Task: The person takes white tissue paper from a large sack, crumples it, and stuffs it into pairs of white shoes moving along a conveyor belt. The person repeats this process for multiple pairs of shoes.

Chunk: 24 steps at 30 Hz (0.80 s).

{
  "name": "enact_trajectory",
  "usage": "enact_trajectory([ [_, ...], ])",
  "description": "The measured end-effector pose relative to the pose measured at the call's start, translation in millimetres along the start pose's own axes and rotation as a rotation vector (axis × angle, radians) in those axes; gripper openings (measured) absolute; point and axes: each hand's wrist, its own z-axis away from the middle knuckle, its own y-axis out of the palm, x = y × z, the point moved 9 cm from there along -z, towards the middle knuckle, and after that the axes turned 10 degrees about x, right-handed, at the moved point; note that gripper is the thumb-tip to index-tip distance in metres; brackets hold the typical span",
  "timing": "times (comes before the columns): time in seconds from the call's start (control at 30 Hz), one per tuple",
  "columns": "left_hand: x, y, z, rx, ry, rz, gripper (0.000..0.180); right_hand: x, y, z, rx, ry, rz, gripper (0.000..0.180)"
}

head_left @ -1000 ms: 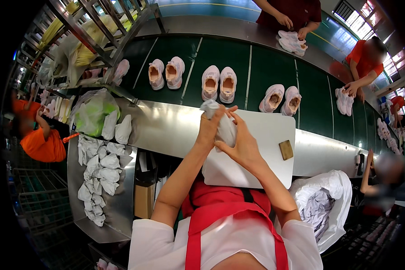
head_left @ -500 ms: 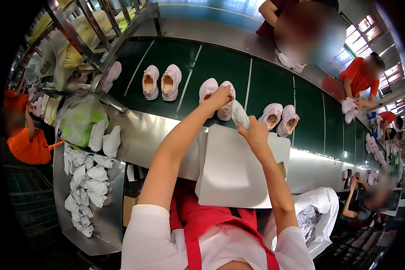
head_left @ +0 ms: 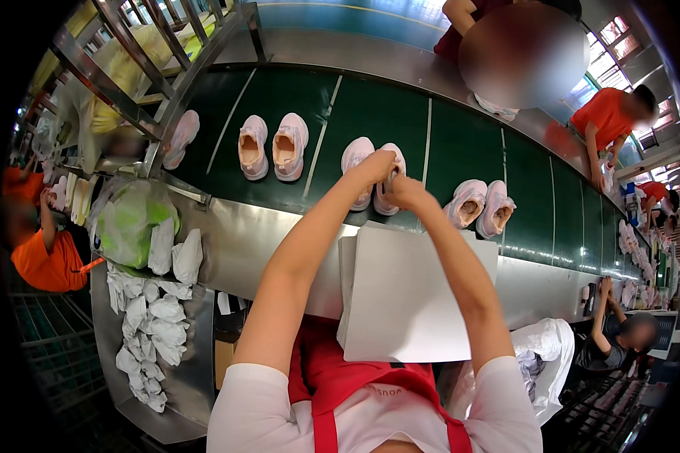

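A pair of pale pink sneakers stands on the green conveyor belt in front of me. My left hand [head_left: 382, 164] is closed on the tongue of the right-hand sneaker [head_left: 386, 202], at its opening. My right hand [head_left: 406, 192] is closed at the heel side of the same opening. What its fingers hold is hidden; the white paper wad seen earlier does not show. The left sneaker [head_left: 356, 155] of this pair stands close beside it. Another sneaker pair [head_left: 496, 208] is to the right, and one more pair [head_left: 288, 147] to the left.
A stack of white sheets [head_left: 415, 302] lies below my hands. On the left, a metal tray [head_left: 193, 362] holds several white paper wads [head_left: 165, 309] beside a green-filled plastic bag [head_left: 132, 226]. A white sack [head_left: 551, 340] sits at right. Co-workers stand across and along the green belt [head_left: 385, 102].
My right hand has moved up and left to the sneaker's opening, and the paper wad it held is out of sight. The sneakers have shifted slightly right and down in view.
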Motion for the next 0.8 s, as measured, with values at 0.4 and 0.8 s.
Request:
enact_trajectory([
  [0.4, 0.0, 15.9, -0.6, 0.086, -0.036, -0.021, 0.045, -36.3, -42.1, 27.9, -0.319, -0.087, -0.069, 0.044],
  [0.8, -31.3, 16.6, -6.1, -0.377, -0.278, -0.356, 0.019, -64.1, -9.8, -27.8, -0.785, 0.029, -0.132, 0.024],
])
